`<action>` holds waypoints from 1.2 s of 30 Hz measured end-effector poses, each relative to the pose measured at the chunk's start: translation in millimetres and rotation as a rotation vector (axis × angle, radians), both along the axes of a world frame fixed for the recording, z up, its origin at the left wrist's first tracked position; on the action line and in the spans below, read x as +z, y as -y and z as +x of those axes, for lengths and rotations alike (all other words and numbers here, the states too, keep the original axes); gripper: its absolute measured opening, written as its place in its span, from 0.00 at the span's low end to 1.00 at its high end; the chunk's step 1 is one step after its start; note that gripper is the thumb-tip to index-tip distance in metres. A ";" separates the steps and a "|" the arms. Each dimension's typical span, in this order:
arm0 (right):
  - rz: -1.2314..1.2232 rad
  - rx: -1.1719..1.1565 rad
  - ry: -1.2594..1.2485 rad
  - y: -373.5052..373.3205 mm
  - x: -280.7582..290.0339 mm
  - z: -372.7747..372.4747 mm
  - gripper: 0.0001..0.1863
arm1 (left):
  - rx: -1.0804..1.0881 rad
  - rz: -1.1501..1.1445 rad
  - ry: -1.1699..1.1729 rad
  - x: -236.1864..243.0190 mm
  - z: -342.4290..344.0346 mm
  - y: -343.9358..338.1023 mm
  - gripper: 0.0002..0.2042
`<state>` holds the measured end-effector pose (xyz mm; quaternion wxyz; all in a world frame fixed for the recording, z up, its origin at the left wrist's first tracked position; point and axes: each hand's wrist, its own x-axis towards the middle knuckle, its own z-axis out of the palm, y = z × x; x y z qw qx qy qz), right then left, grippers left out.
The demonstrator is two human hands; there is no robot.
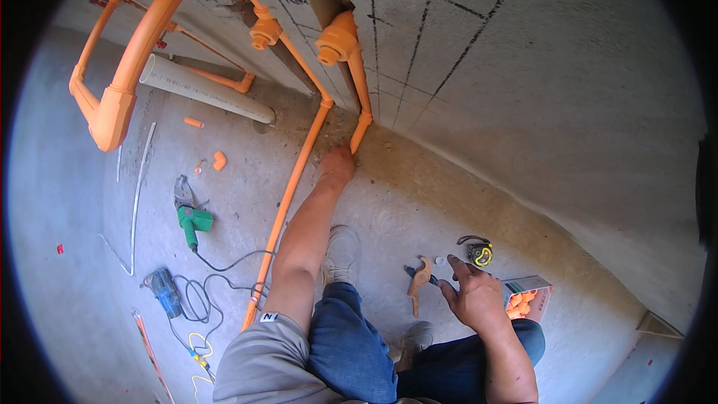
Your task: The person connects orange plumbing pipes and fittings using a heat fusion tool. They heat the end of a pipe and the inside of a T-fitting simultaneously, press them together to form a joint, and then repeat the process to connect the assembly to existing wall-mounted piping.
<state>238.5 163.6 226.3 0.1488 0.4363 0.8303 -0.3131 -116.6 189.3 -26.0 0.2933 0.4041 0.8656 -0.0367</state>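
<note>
At the wall's foot, my left hand point(338, 164) is closed around the lower end of a short orange pipe point(360, 133) that drops from an elbow on the wall pipe. My right hand point(474, 295) hangs over the floor, index finger extended and thumb apart. Under and beside it lie an orange-handled cutting tool point(418, 284), a small white round piece point(440, 261) and a black-and-yellow tape measure point(480, 253). A box of orange fittings point(521, 303) stands just right of that hand. A long orange pipe point(293, 185) runs along the floor left of my left arm.
Orange pipework point(116, 108) projects at upper left above a white pipe point(202, 90). A green corded tool point(194, 218), a blue power tool point(162, 295), tangled cords, loose fittings point(219, 159) and thin rods point(137, 206) lie on the left floor. A marked concrete wall point(538, 90) rises at right.
</note>
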 end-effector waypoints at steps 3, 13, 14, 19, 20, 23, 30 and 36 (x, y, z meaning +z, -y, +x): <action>-0.001 -0.004 0.013 -1.1 3.5 -0.4 0.26 | -0.008 -0.004 -0.006 2.5 2.6 -2.5 0.21; 0.043 0.007 -0.011 5.2 1.5 0.3 0.26 | -0.046 0.068 -0.005 -17.2 -7.6 8.3 0.19; 0.059 0.013 -0.015 5.8 0.0 -2.7 0.26 | -0.056 0.084 -0.009 -23.2 -12.4 12.0 0.19; 0.035 0.079 0.024 10.7 -2.9 -11.7 0.26 | 0.011 0.215 -0.063 -11.0 11.6 48.1 0.21; 0.024 0.104 0.017 12.4 -4.4 -15.0 0.26 | -0.001 0.321 -0.069 0.7 16.0 60.1 0.21; -0.006 0.184 -0.033 17.7 -6.2 -26.0 0.26 | -0.003 0.496 -0.065 20.2 17.9 111.6 0.22; -0.068 0.331 -0.043 25.1 -24.3 -50.0 0.26 | 0.246 0.590 0.108 46.3 17.3 223.5 0.09; -0.012 0.350 -0.045 15.1 -35.7 -71.1 0.26 | 0.441 0.611 0.085 34.7 7.4 275.8 0.06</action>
